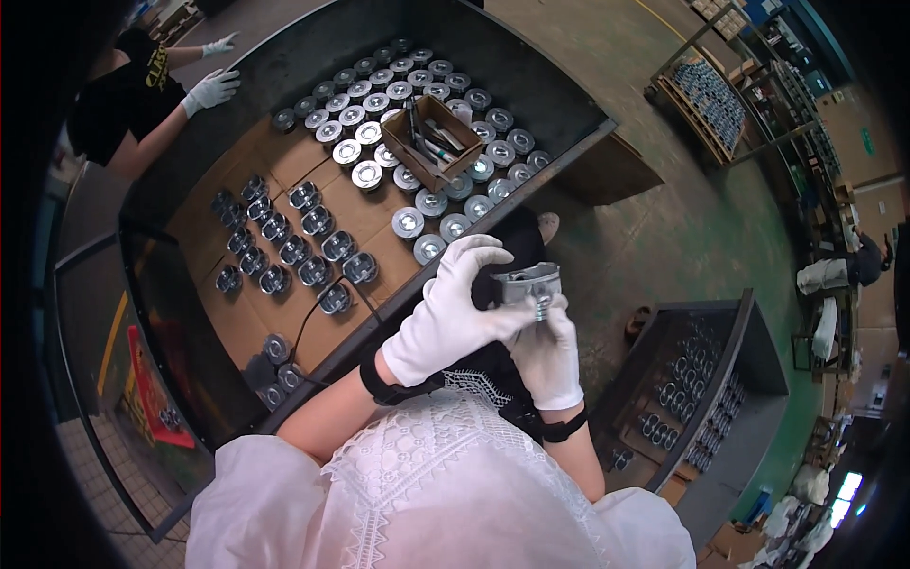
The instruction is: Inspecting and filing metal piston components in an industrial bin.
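Head view: you are holding a shiny metal piston [527,283] with both gloved hands, left hand [453,318] and right hand [548,356], fingers wrapped tight around it, checking it closely.

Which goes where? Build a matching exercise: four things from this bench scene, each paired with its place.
Things:
1. metal piston
2. small cardboard box
3. co-worker's gloved hand
4. dark side crate

Places:
A. on the tray's far left rim
B. between both white-gloved hands
C. on the floor, right of the person
D. among the upright pistons on the tray

Pairs: 1-B, 2-D, 3-A, 4-C
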Demonstrator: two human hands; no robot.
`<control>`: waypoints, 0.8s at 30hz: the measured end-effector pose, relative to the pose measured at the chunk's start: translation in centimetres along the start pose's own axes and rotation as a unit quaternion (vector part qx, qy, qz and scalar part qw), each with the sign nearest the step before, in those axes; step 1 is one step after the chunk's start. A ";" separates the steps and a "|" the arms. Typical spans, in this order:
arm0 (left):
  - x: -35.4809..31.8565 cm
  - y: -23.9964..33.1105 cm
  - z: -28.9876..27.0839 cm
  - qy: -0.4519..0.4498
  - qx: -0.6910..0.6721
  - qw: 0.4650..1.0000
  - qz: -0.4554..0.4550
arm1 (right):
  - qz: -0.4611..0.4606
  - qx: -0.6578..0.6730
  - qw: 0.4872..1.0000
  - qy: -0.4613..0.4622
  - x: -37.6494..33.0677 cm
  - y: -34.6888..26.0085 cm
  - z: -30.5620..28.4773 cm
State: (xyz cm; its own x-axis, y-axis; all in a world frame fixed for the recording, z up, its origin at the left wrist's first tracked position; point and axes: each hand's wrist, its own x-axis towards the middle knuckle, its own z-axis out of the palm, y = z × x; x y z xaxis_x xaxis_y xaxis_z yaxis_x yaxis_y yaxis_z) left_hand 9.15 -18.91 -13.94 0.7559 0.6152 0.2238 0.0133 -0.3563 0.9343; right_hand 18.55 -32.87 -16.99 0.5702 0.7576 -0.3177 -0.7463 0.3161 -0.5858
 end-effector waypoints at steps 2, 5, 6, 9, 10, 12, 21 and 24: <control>0.0 0.6 -0.4 -0.029 0.036 0.999 0.022 | 0.034 0.082 0.995 -0.042 0.2 -0.4 -0.3; -0.4 0.9 -0.5 -0.044 0.037 0.998 0.023 | 0.116 0.127 0.982 -0.077 0.5 -1.2 -0.2; -0.5 0.9 -0.5 -0.053 0.030 0.998 0.018 | 0.117 0.126 0.982 -0.078 0.5 -1.2 0.1; -0.6 0.4 -0.3 -0.047 0.035 0.997 0.041 | 0.138 0.151 0.977 -0.055 0.4 -1.3 0.8; -0.6 0.3 -0.2 -0.046 0.035 0.997 0.041 | 0.148 0.162 0.975 -0.044 0.3 -1.2 0.8; -0.6 0.3 0.1 -0.034 0.037 0.997 0.060 | 0.159 0.173 0.971 -0.033 0.2 -1.1 0.8; -0.8 0.9 0.2 0.011 0.068 0.989 0.130 | 0.098 0.109 0.989 -0.015 0.0 -0.4 0.5; -0.9 -0.2 0.7 0.051 0.110 0.983 0.137 | 0.008 0.023 0.997 -0.069 -0.1 0.4 -0.1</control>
State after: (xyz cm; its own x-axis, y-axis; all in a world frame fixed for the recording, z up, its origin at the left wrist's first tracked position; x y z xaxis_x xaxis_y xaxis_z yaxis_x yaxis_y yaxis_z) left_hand 8.92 -19.84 -14.51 0.6819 0.5378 0.4958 -0.0320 -0.6552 0.7548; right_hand 18.25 -32.87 -17.26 0.5077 0.8332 -0.2190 -0.7717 0.3268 -0.5456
